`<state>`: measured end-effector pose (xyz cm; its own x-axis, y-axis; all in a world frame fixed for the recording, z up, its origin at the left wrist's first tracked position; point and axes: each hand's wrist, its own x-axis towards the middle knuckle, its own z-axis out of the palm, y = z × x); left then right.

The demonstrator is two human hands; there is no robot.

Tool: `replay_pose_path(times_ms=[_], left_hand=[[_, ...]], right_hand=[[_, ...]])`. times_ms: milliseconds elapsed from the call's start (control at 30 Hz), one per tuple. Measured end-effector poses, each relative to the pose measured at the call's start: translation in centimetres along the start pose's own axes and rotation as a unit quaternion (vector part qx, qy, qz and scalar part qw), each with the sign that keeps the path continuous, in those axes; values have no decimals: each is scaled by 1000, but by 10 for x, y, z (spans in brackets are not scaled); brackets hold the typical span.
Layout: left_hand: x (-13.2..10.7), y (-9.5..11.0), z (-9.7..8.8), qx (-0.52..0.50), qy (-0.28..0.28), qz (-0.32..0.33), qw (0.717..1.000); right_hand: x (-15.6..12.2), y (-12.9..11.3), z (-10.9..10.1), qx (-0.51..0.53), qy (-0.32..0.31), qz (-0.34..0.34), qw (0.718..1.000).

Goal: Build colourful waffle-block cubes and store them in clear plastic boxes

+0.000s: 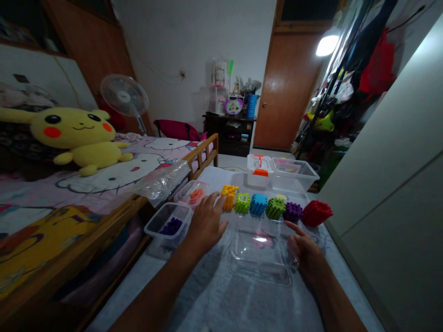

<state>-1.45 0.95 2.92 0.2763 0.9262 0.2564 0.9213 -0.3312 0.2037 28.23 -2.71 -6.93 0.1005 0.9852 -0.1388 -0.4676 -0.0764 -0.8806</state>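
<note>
A row of toothed plastic block cubes lies across the grey table: yellow-orange [229, 195], light green [242, 203], blue [258, 204], green [275, 208], purple [293, 211] and red [316, 212]. My left hand [206, 224] rests flat on the table, fingers stretched out, fingertips touching the yellow-orange cube. My right hand [306, 251] lies at the right edge of a clear flat plastic lid [261, 251], one finger pointing toward the purple cube; it holds nothing that I can see.
A small clear tub with purple pieces [168, 223] and another with orange pieces [192, 192] stand left of my left hand. Clear boxes, one with an orange-latched lid [260, 170], stand behind the row. A bed with a yellow plush [78, 136] is left; a wall is right.
</note>
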Motion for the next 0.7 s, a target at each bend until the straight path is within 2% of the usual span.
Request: replay_pose_path(times_ms=[100, 200, 300, 367, 467, 700], left_hand=[[56, 0, -4, 28, -26, -1, 999], [106, -3, -3, 54, -138, 9, 989], [138, -10, 6, 71, -230, 42, 970], [147, -17, 16, 80, -255, 61, 962], [149, -26, 31, 83, -271, 75, 956], [144, -36, 47, 57, -253, 100, 961]], right_hand=[[2, 2, -3, 12, -9, -5, 1000], [2, 2, -6, 31, -19, -5, 999], [2, 1, -7, 46, -21, 3, 999], [3, 0, -7, 51, -20, 9, 998], [3, -1, -7, 50, -24, 17, 998], [2, -2, -9, 43, -27, 22, 998]])
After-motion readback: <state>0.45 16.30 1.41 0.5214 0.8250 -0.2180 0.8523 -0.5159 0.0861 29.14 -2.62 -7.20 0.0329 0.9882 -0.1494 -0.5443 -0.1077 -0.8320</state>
